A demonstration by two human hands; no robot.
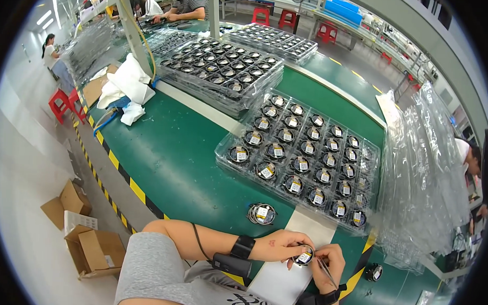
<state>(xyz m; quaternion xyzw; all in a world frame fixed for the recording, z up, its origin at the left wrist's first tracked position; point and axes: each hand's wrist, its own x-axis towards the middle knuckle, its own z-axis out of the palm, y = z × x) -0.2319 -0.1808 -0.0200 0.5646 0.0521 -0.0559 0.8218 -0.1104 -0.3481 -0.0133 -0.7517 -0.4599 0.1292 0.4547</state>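
My left hand (281, 246) is closed on a small round electronic unit (304, 256), black-rimmed with a white label, above a white strip at the table's near edge. My right hand (327, 263) pinches slim metal tweezers (325, 269) beside the unit; whether the tips touch it is too small to tell. Another round unit (262, 213) lies on the green table just beyond my left wrist. A further unit (373, 272) rests to the right of my right hand. Ahead stands a clear plastic tray (230, 165) with rows of similar labelled units in its pockets.
More filled trays (224, 95) are stacked farther back, near a grey post (136, 33). Clear empty trays (423, 180) stand piled at right. White cloths (125, 86) lie at left. Open cardboard boxes (93, 249) sit on the floor. Other people work nearby.
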